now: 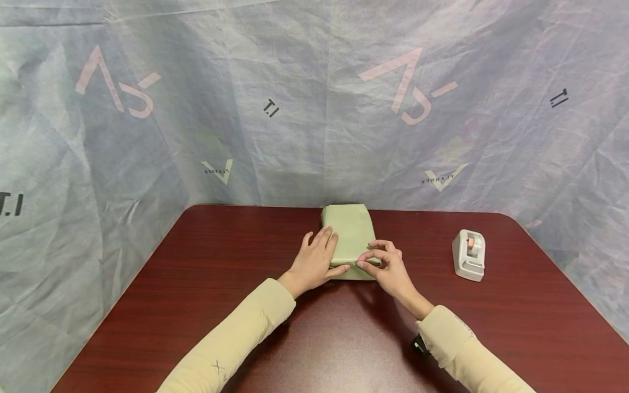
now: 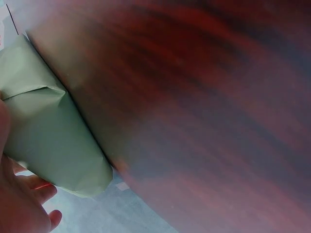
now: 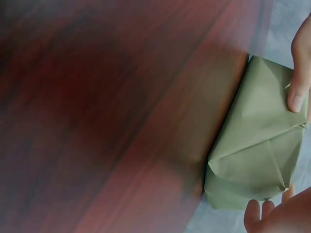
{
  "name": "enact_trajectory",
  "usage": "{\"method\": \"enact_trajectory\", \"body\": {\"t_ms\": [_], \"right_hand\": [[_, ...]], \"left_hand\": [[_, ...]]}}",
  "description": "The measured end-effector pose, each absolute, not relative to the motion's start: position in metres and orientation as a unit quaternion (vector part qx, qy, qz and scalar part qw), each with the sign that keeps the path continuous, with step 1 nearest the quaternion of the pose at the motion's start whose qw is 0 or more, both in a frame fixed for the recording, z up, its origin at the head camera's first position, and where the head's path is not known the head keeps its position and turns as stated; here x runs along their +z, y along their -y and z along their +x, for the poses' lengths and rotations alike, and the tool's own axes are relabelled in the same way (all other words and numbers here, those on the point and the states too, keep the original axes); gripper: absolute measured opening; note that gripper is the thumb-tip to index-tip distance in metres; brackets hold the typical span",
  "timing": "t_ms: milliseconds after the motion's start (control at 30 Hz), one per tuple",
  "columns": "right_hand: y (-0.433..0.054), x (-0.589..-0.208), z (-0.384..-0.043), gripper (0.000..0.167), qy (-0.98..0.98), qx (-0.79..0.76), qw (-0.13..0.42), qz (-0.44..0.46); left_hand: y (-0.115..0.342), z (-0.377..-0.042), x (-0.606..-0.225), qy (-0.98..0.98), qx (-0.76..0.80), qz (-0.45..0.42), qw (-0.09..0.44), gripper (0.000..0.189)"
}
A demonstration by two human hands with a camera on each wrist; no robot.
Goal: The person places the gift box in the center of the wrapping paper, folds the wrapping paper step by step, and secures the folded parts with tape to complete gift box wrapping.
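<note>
Green paper package (image 1: pixel 348 232) on the dark red worktop (image 1: pixel 236 245), lying well to the left of the white tape dispenser (image 1: pixel 469 261) and about level with it. I judge the key relation to be that of the hands to the folded near end: the package's long axis runs away from the person, its far end towards the backdrop (image 1: pixel 295 174), so both hands work at the short end facing the sleeves. Neither hand is nearer to the package, since both touch it; the right hand (image 1: pixel 388 267) lies on the dispenser's side, the left hand (image 1: pixel 314 259) on the side away from it. From my remote station I read the right grip as brought together, thumb and index fingertip pinching the paper at the near edge. The left grip is spread: its fingers lie nearly straight over the package's side away from the dispenser, thumb apart and reaching along the near edge. In the right wrist view I note creases (image 3: pixel 272 141) across the folded end; how firmly either hand presses, I cannot tell.
</note>
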State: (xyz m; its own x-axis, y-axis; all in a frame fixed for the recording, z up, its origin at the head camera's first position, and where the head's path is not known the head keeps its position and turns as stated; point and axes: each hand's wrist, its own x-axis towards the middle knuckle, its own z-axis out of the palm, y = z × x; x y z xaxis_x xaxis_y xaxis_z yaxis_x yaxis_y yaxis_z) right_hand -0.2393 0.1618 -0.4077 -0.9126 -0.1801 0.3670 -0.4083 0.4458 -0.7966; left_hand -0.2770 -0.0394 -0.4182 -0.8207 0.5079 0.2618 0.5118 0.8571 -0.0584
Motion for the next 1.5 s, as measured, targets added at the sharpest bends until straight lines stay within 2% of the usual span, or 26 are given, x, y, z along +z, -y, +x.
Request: {"method": "enact_trajectory", "body": {"t_ms": [633,1100,1500], "right_hand": [[-0.1563,-0.4085,-0.2416,0.012,0.837,0.522,0.074,0.146],[-0.1554,-0.4119,-0.2476,0.008,0.844,0.512,0.086,0.136],[-0.1522,-0.4135,-0.2482,0.007,0.842,0.495,0.144,0.158]], "left_hand": [[0.0395,-0.2779,-0.4194,0.954,-0.009,-0.269,0.134,0.082],[0.0389,-0.2786,-0.4206,0.954,-0.016,-0.269,0.130,0.082],[0.0398,-0.2776,-0.4196,0.955,-0.027,-0.270,0.122,0.082]]}}
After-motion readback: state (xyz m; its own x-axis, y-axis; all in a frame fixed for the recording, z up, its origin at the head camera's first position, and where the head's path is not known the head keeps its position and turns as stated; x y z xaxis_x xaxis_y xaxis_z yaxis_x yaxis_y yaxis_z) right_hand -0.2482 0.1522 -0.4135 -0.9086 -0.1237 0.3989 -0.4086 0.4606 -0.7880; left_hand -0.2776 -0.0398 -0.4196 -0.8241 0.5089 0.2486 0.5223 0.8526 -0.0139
